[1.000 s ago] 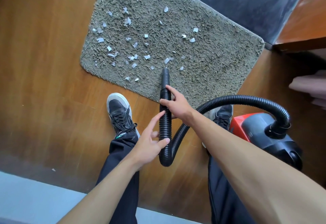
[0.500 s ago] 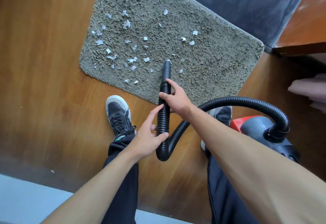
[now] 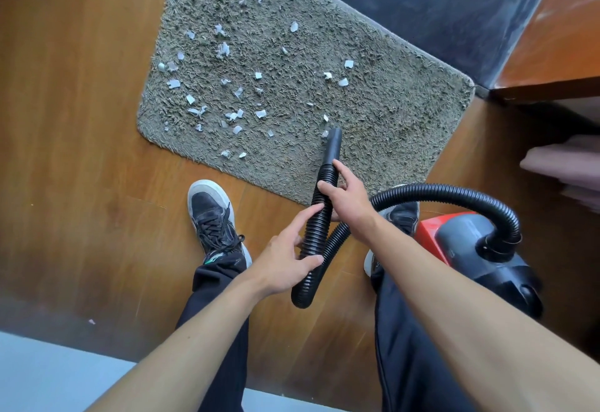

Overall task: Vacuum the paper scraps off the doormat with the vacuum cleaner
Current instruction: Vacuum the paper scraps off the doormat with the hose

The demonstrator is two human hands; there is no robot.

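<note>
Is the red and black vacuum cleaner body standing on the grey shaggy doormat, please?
No, the vacuum cleaner body stands on the brown wooden floor to the person's right, clear of the doormat.

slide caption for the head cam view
Left hand and right hand hold the vacuum hose, nozzle at paper scraps on the doormat

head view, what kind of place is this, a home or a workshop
Most likely a home, perhaps by a doorway: a shaggy doormat lies on a wooden floor, with a small red and black vacuum cleaner beside it.
</note>
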